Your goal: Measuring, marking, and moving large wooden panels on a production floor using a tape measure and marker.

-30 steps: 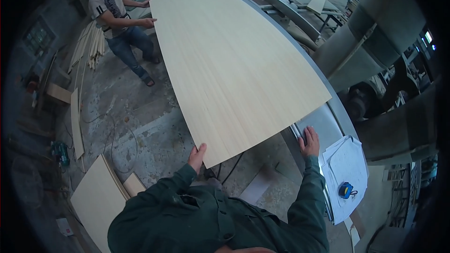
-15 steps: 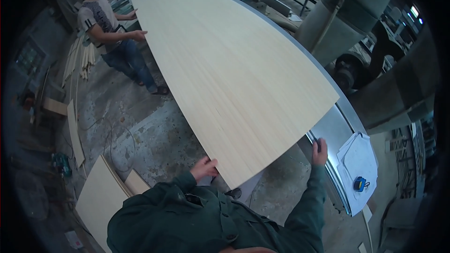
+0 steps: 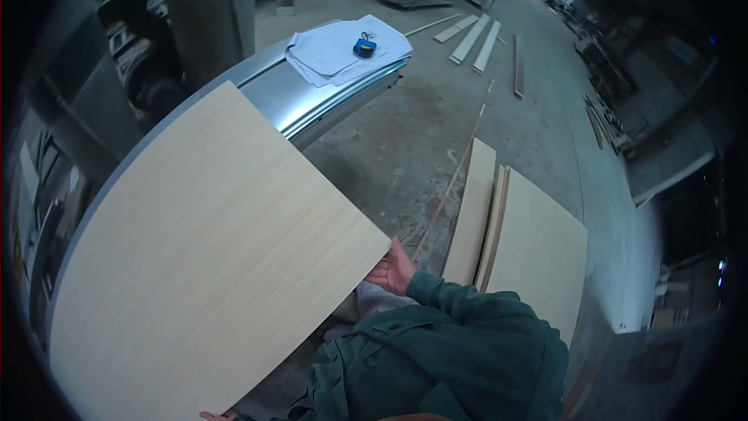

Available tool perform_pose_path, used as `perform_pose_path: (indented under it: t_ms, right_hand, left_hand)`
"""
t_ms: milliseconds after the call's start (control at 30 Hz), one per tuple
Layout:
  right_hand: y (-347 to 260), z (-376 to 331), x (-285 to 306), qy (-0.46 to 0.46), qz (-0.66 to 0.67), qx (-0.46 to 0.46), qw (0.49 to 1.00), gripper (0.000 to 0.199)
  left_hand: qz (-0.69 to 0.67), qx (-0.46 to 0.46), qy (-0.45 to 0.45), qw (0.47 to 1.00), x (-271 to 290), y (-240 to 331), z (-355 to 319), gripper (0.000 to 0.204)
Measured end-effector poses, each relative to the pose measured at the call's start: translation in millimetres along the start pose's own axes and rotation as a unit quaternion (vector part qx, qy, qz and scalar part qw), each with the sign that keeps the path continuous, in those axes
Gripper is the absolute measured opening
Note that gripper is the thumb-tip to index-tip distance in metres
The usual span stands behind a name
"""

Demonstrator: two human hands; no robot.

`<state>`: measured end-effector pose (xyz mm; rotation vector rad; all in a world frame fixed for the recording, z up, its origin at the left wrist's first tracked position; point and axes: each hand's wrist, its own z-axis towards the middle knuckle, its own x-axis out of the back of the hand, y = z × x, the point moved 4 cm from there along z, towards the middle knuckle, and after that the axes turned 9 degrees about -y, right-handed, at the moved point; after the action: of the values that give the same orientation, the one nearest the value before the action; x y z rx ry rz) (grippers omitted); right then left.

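A large pale plywood sheet (image 3: 210, 265) spans the left and middle of the view. My right hand (image 3: 395, 269) grips its near right corner, thumb by the upper edge and fingers partly hidden beneath. At the lower rim, part of my left hand (image 3: 217, 415) shows on the sheet's near edge; the rest is cut off. The sheet lies over a metal-topped table (image 3: 290, 101), whose bare end extends beyond it. Papers (image 3: 331, 51) and a blue tape measure (image 3: 364, 46) rest on that end.
More boards (image 3: 538, 245) lean or lie at my right, beside a narrower plank (image 3: 470, 214). Several strips (image 3: 477, 40) lie on the concrete floor farther off. A thick grey column (image 3: 206, 15) rises behind the table.
My view has swung right, bringing the table end and floor boards toward the middle. My right hand has come from beside the table to the sheet's corner. The co-worker is out of view.
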<state>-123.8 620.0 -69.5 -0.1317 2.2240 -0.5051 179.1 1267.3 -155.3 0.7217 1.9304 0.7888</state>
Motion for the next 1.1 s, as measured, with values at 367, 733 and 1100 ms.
perform_pose_path:
  t_ms: [367, 733, 1100]
  right_hand:
    - [-16, 6, 7, 0.002, -0.027, 0.089, 0.996, 0.051]
    - [-85, 42, 64, 0.073, 0.026, 0.205, 0.976, 0.05]
    - [-53, 69, 33, 0.118, -0.038, 0.215, 0.969, 0.071]
  left_hand:
    - [0.031, 0.144, -0.053, 0.988, -142, -97, -151, 0.054]
    - [0.001, 0.061, -0.025, 0.998, -115, -61, -148, 0.075]
    - [0.152, 0.272, -0.122, 0.942, -57, 5, -136, 0.045]
